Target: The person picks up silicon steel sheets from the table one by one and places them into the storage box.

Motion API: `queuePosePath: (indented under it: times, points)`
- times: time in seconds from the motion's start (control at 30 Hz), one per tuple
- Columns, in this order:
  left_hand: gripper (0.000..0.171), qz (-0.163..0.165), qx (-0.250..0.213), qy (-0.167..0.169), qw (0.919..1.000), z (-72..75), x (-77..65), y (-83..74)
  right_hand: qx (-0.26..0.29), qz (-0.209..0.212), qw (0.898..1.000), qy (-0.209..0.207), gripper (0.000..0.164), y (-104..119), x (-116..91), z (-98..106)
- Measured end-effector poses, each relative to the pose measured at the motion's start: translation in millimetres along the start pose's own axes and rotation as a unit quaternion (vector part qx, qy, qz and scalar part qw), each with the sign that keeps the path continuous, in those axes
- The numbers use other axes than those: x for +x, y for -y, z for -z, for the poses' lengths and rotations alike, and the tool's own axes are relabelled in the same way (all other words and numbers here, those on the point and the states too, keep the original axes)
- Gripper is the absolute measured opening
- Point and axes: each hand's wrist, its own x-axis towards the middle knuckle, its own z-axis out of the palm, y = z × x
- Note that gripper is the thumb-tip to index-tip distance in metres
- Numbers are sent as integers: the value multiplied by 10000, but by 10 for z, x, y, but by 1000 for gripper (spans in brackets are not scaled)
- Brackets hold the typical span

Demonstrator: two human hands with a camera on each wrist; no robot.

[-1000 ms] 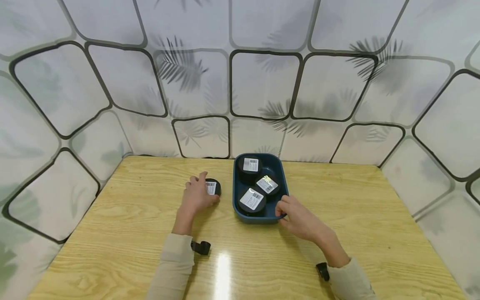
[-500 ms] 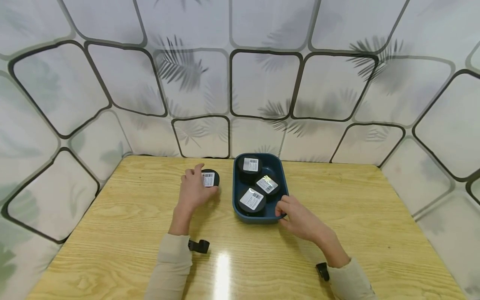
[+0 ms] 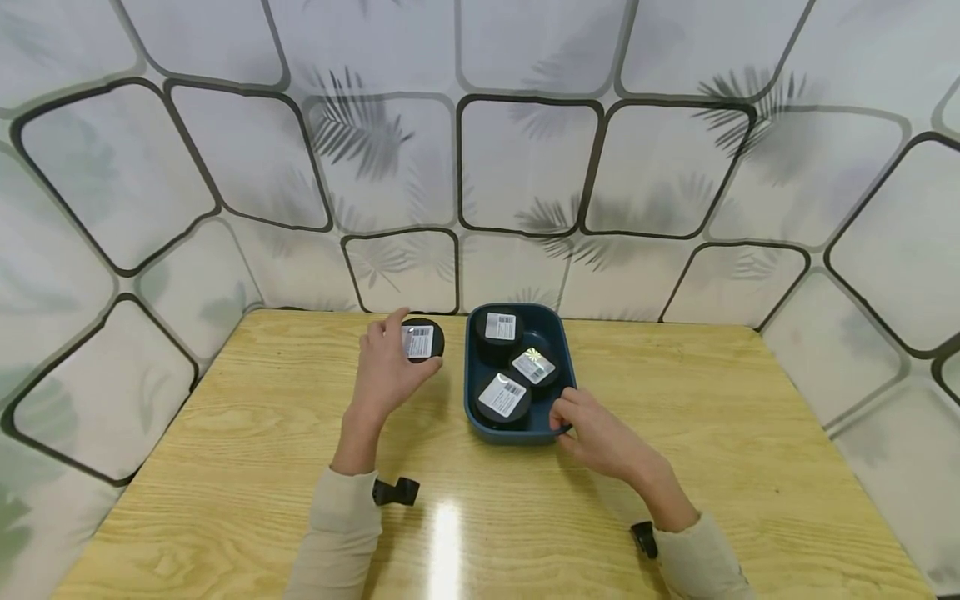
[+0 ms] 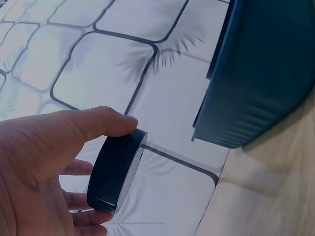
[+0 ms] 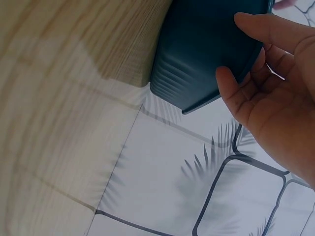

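Observation:
My left hand (image 3: 384, 371) grips a round black tub (image 3: 422, 339) with a white barcode label, left of the blue bin (image 3: 517, 437). In the left wrist view the tub (image 4: 114, 169) sits between thumb and fingers, held clear of the table. My right hand (image 3: 600, 440) pinches the bin's near right corner; the right wrist view has thumb and fingers on the bin's wall (image 5: 202, 54). Inside the bin lie three similar labelled tubs: one at the back left (image 3: 500, 327), one in the middle (image 3: 534, 367), one at the front left (image 3: 502, 398).
The bin stands on a wood-grain table (image 3: 712, 467) close to its back edge. Patterned white cloth walls (image 3: 525, 167) rise behind the table and at both sides. A black wrist strap mount (image 3: 397, 492) juts from the left sleeve.
My left hand has carried the tub away from me, toward the table's back edge and up. My right hand stays on the bin's corner, and the bin keeps its place.

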Motion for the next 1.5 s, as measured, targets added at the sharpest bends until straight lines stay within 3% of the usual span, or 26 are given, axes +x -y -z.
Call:
queuePosePath:
  times: [0.87,1.23,1.5]
  points:
    - [84,-634,-323,-118,9974,91,-103,-308,6,119,9998,-137,27,1,16,-2]
    - [84,-892,-165,275,9955,-99,-59,-425,44,33,10000,11,27,-10,14,-11]
    - [82,-1217,-8,526,9912,-318,37,-626,14,-21,10000,59,27,-6,9,-4]
